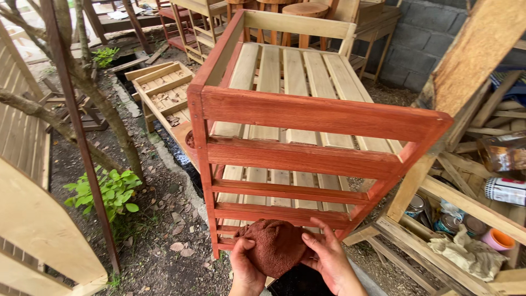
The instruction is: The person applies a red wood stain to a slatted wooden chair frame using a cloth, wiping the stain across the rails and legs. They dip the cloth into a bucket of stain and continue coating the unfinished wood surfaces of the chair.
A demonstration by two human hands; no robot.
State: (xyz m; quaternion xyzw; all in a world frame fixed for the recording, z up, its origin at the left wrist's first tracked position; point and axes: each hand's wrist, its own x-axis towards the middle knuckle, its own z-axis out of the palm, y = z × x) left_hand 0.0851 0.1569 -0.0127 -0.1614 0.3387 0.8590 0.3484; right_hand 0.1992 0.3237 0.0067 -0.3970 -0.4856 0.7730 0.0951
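**Two hands gripping a stain rag at the near end of a wooden rack**

At the near edge, the left hand [246, 269] and the right hand [330, 262] together hold a crumpled reddish-brown terry cloth rag [275, 245]. The left fingers are curled shut around the rag's left side; the right fingers are spread apart, thumb and fingertips pressed onto its right side. The rag sits between both hands, touching the lowest rails of a slatted wooden shelf rack [307, 118], whose near end frame is coated red-brown while its long slats remain pale, bare wood. The rack lies on its side and extends away from the viewer.

To the near right, an unpainted timber frame holds round metal cans [416, 205], a crumpled beige cloth [468, 255] and an orange cup [497, 239]. A thick, rough wooden post [471, 60] leans across the right side. To the near left, a green leafy plant [112, 192] grows from dark soil beside a thin tree trunk [104, 112], with pale wooden boards [38, 230] at the left edge.

Farther left, a second bare slatted rack [164, 93] lies flat on the ground. At the far end stand round-topped wooden stools [304, 11] and a grey block wall [424, 38].
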